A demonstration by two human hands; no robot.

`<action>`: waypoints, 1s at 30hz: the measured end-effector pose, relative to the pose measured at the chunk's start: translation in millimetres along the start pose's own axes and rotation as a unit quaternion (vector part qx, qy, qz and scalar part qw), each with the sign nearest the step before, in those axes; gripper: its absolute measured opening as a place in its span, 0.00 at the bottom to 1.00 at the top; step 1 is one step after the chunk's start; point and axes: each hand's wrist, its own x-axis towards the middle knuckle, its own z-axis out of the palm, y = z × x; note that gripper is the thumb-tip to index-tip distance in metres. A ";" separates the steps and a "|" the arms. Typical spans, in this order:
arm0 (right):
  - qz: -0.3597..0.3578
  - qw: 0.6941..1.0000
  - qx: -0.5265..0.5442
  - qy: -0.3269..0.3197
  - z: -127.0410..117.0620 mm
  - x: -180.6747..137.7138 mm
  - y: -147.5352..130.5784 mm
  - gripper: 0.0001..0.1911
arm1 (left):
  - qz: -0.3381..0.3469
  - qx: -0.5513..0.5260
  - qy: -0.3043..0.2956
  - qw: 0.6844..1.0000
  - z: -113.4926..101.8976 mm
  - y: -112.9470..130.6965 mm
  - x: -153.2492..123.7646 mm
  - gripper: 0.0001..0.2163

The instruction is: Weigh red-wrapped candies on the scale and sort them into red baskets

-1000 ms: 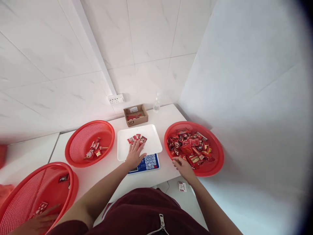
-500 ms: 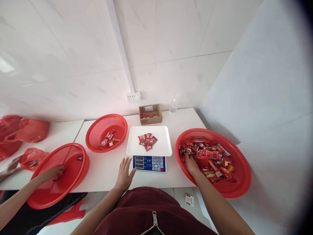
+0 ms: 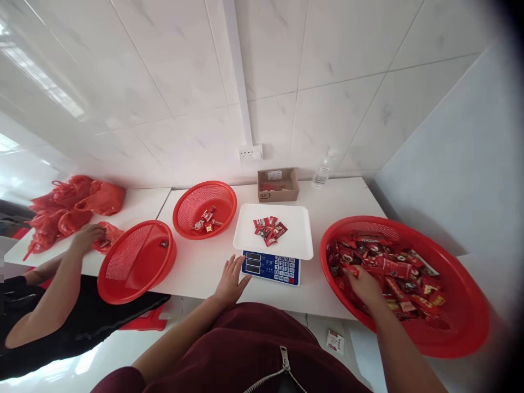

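Observation:
My left hand [image 3: 230, 280] lies flat on the white table with fingers spread, just left of a blue electronic scale [image 3: 272, 267]. The scale's white pan [image 3: 295, 240] carries a small pile of red candy packets [image 3: 269, 229]. My right hand [image 3: 365, 285] reaches into a big red basket [image 3: 462, 322] full of red wrapped candies, and its fingers curl around a packet [image 3: 352, 270]. A smaller red basket [image 3: 186, 202] with a few candies sits left of the scale.
A cardboard box [image 3: 278, 184], a plastic bottle [image 3: 321, 172] and a wall socket [image 3: 250, 153] are at the back. To the left, another person's hand [image 3: 87, 237] touches red bags [image 3: 69, 204] beside a red basket [image 3: 123, 273]. A packet [image 3: 334, 341] lies on the floor.
The view swung left and down. My left hand drew back from the candies on the scale pan to the table. My right hand went deeper into the big basket. The other person's hand left their basket for the bags.

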 end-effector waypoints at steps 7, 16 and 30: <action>0.091 0.988 0.060 0.111 -18.7 -30.2 -16.4 0.19 | 0.041 -0.009 -0.025 0.999 -4.7 -18.6 8.1 0.25; 0.024 0.962 0.273 -0.011 18.1 -79.6 -131.5 0.21 | 0.053 -0.129 -0.053 0.989 -41.9 -51.0 10.9 0.22; -0.149 0.950 0.198 -0.190 110.3 -150.6 -250.3 0.14 | 0.131 -0.276 -0.161 0.938 -57.7 -44.8 28.7 0.12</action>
